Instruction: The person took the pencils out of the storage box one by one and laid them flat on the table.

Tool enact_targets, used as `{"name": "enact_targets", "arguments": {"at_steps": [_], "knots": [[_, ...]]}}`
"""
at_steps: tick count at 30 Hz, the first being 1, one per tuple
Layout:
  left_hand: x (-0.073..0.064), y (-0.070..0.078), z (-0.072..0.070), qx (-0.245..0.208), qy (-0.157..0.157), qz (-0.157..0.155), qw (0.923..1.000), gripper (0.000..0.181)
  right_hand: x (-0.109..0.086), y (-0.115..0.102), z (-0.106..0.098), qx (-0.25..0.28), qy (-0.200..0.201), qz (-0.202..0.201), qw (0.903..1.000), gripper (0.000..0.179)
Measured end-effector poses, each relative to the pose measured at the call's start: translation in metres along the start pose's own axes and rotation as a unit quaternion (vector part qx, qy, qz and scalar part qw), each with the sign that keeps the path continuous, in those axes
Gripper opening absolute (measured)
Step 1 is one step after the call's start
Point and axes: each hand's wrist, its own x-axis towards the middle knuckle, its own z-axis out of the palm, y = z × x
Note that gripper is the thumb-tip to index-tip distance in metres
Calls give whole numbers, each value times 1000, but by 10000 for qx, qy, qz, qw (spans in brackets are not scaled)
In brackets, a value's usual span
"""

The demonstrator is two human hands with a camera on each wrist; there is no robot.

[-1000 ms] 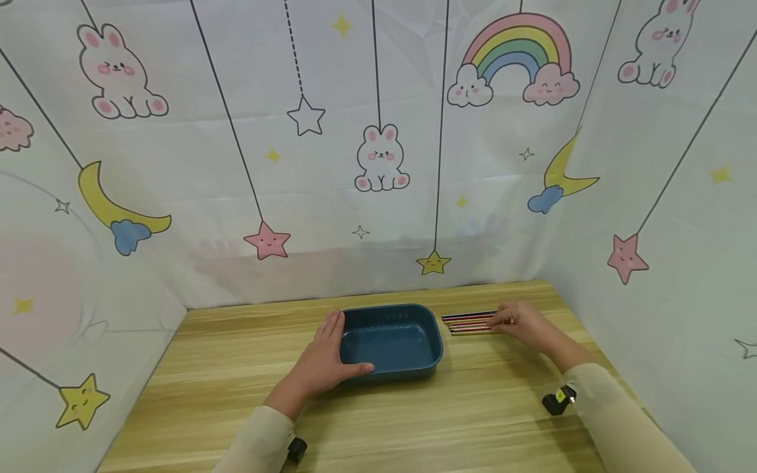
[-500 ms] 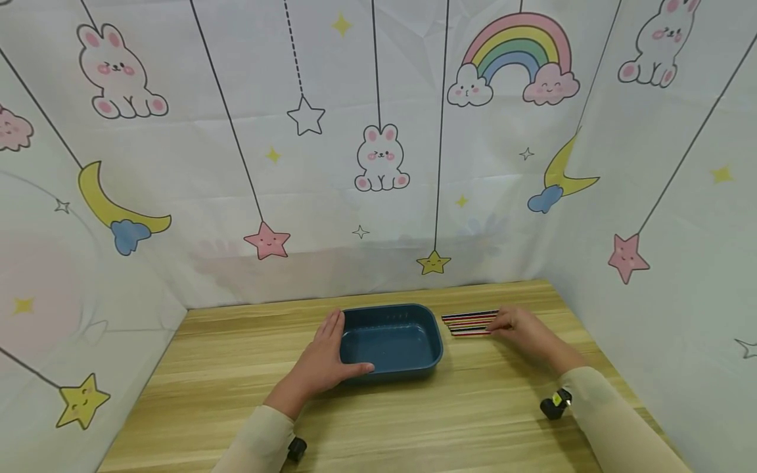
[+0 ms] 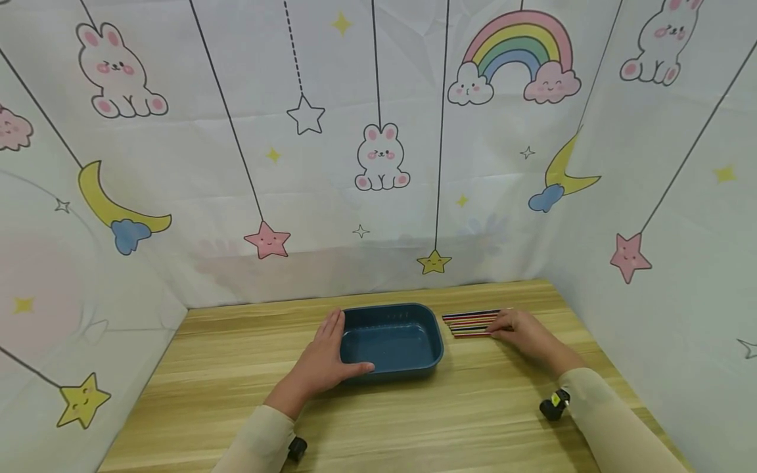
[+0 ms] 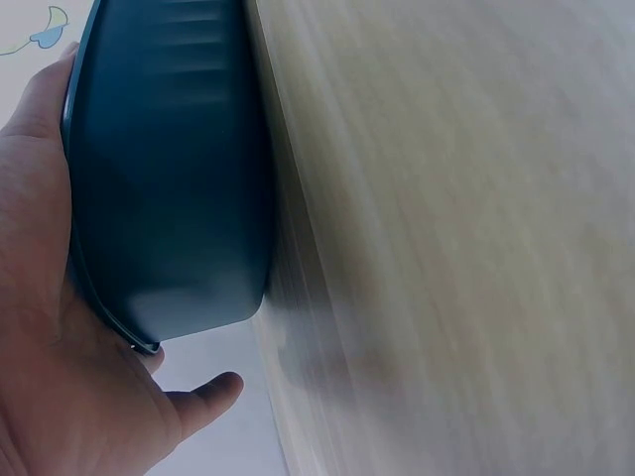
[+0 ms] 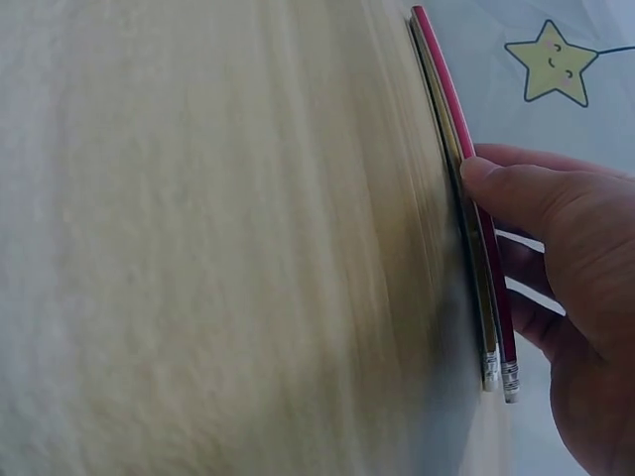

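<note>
A dark blue rectangular basin (image 3: 390, 378) stands on the wooden table. My left hand (image 3: 322, 361) lies across its left end, long fingers straight along the rim and thumb extended over the near rim; in the left wrist view one finger sticks out free of the basin (image 4: 169, 178). Right of the basin, several pencils (image 3: 470, 322) in black, red and yellow lie side by side. My right hand (image 3: 526, 335) is at their right end. In the right wrist view its thumb and forefinger pinch a red pencil (image 5: 444, 79) beside a gold-coloured one (image 5: 483, 297); the other fingers are partly hidden.
The light wooden table (image 3: 378, 433) is enclosed by white cloth walls (image 3: 331, 276) printed with rabbits, stars and moons. A small black camera (image 3: 554, 405) hangs below the right wrist, another (image 3: 298, 449) below the left.
My right hand has shifted slightly toward me and right, uncovering more of the far pencils. A red pencil now shows at the row's near edge. The left hand and basin stay put.
</note>
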Motion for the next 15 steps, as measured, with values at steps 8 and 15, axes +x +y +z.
{"name": "enact_targets", "arguments": {"at_steps": [8, 15], "knots": [[0, 1, 0, 58, -35, -51, 10000, 139, 1, -3, 1, -11, 40, 218, 9998, 16], [2, 0, 0, 76, -41, -60, 9999, 140, 1, -2, 7, -302, 305, -103, 9990, 14]]}}
